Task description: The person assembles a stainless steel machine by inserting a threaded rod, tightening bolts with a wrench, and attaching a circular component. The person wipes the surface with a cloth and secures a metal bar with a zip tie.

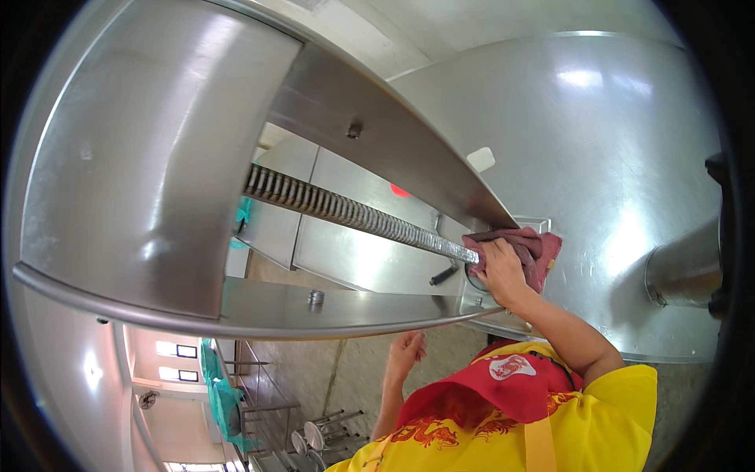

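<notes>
My right hand [503, 271] grips a folded maroon cloth [539, 256], pressed to the steel where a long threaded rod [346, 211] ends. Part of that end is hidden behind the hand and cloth. Two flat steel side bars run along the rod, an upper bar [385, 141] and a lower bar [354, 308], both meeting near the cloth. Below the lower bar hangs my left hand [405, 352], its fingers curled in and nothing visible in them. It touches neither the rod nor the bars.
A broad steel panel [134, 157] spans the bars at left. Bolt studs [315, 297] stick out of them. A large steel surface [598, 173] with a thick pipe [684, 271] lies at right. Stools [314, 434] and a green cover [222, 393] stand on the floor below.
</notes>
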### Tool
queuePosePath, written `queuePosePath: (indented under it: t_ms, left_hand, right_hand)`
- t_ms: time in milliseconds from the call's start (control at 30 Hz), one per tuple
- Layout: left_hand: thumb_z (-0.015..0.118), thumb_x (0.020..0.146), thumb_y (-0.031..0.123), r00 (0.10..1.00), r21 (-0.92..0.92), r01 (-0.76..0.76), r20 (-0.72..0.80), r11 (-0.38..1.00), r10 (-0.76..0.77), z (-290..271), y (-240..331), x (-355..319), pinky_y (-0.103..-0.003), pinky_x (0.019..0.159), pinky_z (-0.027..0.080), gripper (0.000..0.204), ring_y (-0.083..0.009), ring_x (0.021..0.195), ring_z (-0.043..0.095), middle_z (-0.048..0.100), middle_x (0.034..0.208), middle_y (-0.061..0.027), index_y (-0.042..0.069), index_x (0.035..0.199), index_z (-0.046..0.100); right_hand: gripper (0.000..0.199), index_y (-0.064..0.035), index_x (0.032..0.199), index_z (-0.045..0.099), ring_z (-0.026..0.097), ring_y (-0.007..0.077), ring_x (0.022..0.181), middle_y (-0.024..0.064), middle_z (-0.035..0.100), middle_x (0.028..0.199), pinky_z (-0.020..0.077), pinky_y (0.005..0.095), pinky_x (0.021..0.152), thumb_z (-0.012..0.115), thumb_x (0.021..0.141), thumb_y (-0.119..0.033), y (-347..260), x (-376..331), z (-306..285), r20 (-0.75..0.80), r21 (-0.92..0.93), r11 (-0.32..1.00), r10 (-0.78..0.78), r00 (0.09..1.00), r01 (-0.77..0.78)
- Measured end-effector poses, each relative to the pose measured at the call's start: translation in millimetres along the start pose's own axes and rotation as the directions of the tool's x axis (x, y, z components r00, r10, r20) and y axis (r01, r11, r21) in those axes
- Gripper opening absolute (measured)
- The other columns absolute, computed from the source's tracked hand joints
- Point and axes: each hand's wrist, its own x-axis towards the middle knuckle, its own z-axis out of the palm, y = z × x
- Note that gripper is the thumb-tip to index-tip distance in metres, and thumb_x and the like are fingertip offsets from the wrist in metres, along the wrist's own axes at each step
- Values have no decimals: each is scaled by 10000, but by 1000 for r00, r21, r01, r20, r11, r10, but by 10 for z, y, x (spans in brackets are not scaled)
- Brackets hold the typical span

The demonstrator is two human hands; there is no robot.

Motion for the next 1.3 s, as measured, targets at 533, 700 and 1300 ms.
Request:
queuePosePath:
  t_ms: [533, 700, 1300]
  left_hand:
    - [625, 1017, 249, 985, -19, 119, -125, 993, -121, -192, -381, -169, -277, 539, 477, 245, -124, 612, 625, 664, 779, -50, 12, 998, 684]
    - [622, 1020, 222, 977, 32, 189, -109, 981, -185, -143, -656, -292, -271, 543, 479, 237, -126, 612, 623, 670, 820, -58, -5, 1052, 680]
    - [682, 969, 203, 800, 266, -581, 363, 769, 479, 909, -45, 1573, -322, 838, 500, 267, -169, 899, 663, 730, 941, -75, 3, 1146, 683]
  right_hand:
    - [311, -61, 1114, 689, 679, 245, 847, 120, 701, 934, 558, 339, 767, 608, 827, 28, 763, 221, -270, 194, 429, 880, 132, 972, -205]
    - [240, -50, 1063, 710, 655, 137, 764, 65, 705, 912, 530, 266, 646, 737, 825, -55, 1380, 557, -1342, 18, 705, 619, 473, 881, -346]
    - [348, -36, 1262, 644, 683, 311, 1003, 175, 722, 1122, 536, 397, 897, 644, 925, -127, 226, -1372, 247, 178, 192, 870, 425, 887, -455]
